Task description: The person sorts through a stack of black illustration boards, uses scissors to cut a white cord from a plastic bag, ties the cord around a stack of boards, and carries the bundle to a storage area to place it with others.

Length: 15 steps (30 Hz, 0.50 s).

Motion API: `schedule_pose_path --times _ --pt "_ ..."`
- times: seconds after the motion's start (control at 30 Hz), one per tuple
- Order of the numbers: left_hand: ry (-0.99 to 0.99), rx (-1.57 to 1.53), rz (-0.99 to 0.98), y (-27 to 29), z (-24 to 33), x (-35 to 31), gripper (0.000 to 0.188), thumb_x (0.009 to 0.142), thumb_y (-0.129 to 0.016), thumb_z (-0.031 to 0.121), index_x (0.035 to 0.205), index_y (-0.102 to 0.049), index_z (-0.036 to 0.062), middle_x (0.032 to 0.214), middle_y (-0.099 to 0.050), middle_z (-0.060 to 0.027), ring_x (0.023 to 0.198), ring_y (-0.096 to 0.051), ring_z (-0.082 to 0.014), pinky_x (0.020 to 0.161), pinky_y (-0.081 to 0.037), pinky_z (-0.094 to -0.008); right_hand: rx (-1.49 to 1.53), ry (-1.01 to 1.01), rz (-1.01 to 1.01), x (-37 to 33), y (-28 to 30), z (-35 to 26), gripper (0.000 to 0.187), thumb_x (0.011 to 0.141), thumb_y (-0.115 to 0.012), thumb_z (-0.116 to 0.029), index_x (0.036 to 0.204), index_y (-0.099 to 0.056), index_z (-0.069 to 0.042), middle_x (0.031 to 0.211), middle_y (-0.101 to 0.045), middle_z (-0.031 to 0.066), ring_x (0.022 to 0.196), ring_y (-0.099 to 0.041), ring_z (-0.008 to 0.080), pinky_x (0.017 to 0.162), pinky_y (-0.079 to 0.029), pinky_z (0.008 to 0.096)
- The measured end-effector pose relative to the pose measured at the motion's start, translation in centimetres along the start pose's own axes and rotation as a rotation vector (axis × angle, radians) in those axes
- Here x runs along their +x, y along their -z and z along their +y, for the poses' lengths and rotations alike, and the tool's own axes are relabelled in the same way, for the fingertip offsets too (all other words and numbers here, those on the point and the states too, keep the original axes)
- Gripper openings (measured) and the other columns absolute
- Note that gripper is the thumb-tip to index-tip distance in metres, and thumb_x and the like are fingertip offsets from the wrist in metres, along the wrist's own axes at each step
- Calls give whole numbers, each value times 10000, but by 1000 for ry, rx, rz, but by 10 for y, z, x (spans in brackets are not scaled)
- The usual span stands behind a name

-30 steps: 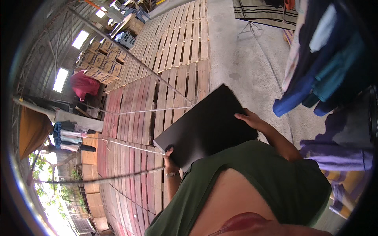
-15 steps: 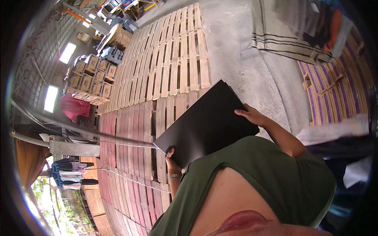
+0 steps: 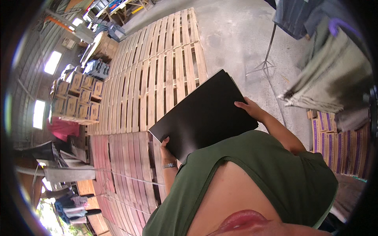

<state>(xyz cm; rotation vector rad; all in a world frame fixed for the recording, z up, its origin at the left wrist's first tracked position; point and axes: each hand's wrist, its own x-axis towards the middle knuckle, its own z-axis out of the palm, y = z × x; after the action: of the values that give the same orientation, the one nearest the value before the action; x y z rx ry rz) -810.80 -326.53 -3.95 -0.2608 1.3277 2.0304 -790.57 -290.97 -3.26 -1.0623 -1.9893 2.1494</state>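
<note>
A stack of flat black sheets or boards (image 3: 204,112), with pale edges showing at one side, is held in front of my body at a slant. My left hand (image 3: 166,150), with a watch band on the wrist, grips its near left corner, the thumb on top. On the opposite side my right hand (image 3: 251,109) holds the right edge, the thumb lying on the black surface. The fingers of both hands are mostly hidden beneath the stack. Its lower edge is close to my green top.
Wooden pallets (image 3: 165,70) lie on the floor ahead and left, some reddish. Stacked cartons (image 3: 76,98) stand at the left. To the right are hanging clothes (image 3: 330,74), a thin-legged stand (image 3: 265,63) and more stacked boxes (image 3: 342,149). A pale cord crosses the pallets.
My view has shifted, so the pallets and cartons sit further left and lower. The thin-legged stand has come into sight. Both hands keep hold of the black stack.
</note>
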Motion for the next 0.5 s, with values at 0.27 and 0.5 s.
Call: schedule_pose_path --times 0.27,0.5 --pt "150 130 -6 -121 53 231 464 763 -632 256 1155 -582 14 1103 -623 -113 989 -605 -279 863 -496 -392 65 21 107 200 86 -39 801 817 -630 -562 1299 -456 53 1236 -564 201 1135 -547 257 957 -421 334" --pt "-95 17 -30 -279 90 369 536 758 -642 245 1218 -535 -7 1170 -600 -132 1058 -582 -307 935 -476 -425 -193 82 77 406 192 -187 817 811 -611 -586 1288 -464 61 1228 -574 227 1159 -543 300 968 -414 358"
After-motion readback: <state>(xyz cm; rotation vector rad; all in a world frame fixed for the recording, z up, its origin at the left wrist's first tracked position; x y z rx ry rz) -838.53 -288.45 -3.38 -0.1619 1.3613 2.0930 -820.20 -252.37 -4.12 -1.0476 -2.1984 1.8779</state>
